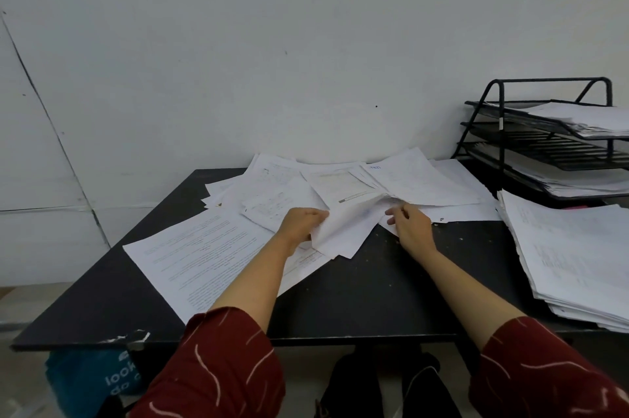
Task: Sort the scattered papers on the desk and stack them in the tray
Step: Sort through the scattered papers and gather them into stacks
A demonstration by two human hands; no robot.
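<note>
White printed papers lie scattered across the far half of the black desk. My left hand grips the left edge of a small bunch of sheets lifted off the desk at the middle. My right hand pinches the right corner of the same bunch. A large printed sheet lies flat at the left under my left forearm. The black wire tray rack stands at the far right, with papers on its top and bottom tiers.
A thick stack of papers sits on the desk's right side in front of the rack. A white wall rises behind the desk. Under the desk are a blue bag at the left and a dark bag in the middle.
</note>
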